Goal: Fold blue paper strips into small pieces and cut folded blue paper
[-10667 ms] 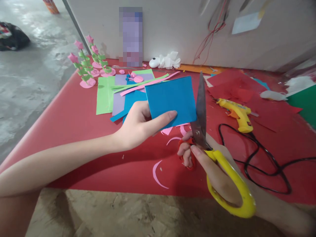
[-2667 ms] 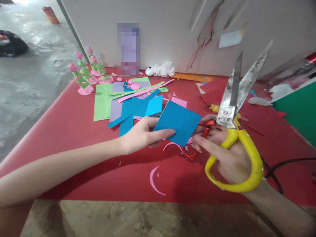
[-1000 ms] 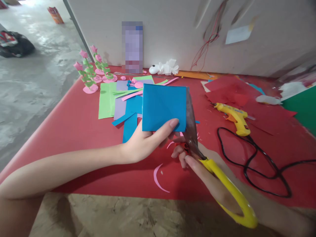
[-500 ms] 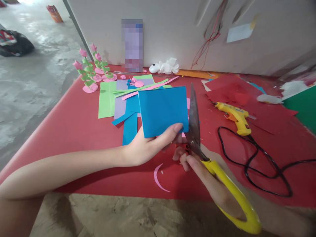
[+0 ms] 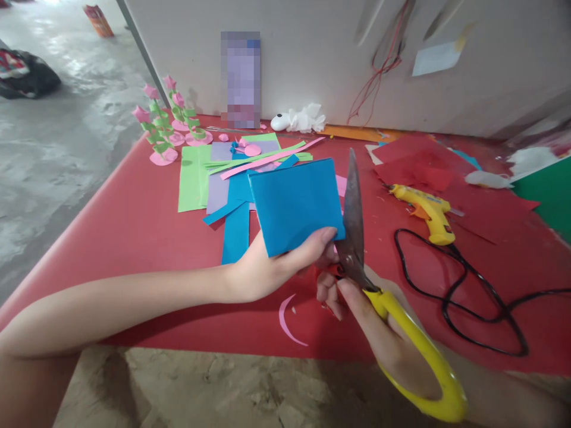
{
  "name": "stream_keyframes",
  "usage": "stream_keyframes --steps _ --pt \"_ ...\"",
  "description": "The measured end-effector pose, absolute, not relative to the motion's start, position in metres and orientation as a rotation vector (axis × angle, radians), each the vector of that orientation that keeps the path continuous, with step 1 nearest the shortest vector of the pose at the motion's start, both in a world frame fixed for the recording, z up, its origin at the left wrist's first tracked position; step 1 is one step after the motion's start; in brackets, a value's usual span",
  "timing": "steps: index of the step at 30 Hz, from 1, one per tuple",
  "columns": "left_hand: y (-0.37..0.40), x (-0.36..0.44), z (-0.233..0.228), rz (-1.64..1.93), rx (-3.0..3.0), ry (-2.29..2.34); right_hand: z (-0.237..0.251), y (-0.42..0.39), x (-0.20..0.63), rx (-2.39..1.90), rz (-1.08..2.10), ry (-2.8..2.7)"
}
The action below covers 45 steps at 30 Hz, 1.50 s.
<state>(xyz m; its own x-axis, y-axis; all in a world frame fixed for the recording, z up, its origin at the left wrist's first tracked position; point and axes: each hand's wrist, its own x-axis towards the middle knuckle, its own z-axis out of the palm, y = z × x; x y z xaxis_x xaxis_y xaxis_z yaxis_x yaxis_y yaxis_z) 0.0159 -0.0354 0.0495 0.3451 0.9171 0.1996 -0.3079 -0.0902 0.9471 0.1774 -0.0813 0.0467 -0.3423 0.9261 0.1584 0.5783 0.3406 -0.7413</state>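
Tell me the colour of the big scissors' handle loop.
Yellow; the large steel scissors in the right hand, head view.

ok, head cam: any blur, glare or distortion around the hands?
Head view: blue paper in the left hand is sharp; the scissors in the right hand stay readable, dull blade, no glare. Items hanging top right are smeared. Wide-angle stretch bends the table edge. Soft daylight, bright glare on the wet floor, faint shadows.

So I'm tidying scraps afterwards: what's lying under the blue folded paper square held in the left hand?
Under the blue folded paper square, blue paper strips and a pink paper scrap poke out on the red table; whatever lies directly beneath is covered.
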Motion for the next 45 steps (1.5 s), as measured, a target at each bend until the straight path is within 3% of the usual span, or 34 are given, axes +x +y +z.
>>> stream_keyframes --steps 12,39,45 --pt "-0.035 0.014 0.057 1.097 1.288 0.674 0.047 -0.077 0.178 -1.293 1.024 -1.956" --pt "-0.024 0.002 0.056 1.133 1.354 0.791 0.059 -0.072 0.181 -1.316 0.889 -1.976" --pt "-0.017 0.000 0.049 1.176 1.319 0.802 0.048 -0.068 0.187 -1.298 1.175 -1.851"
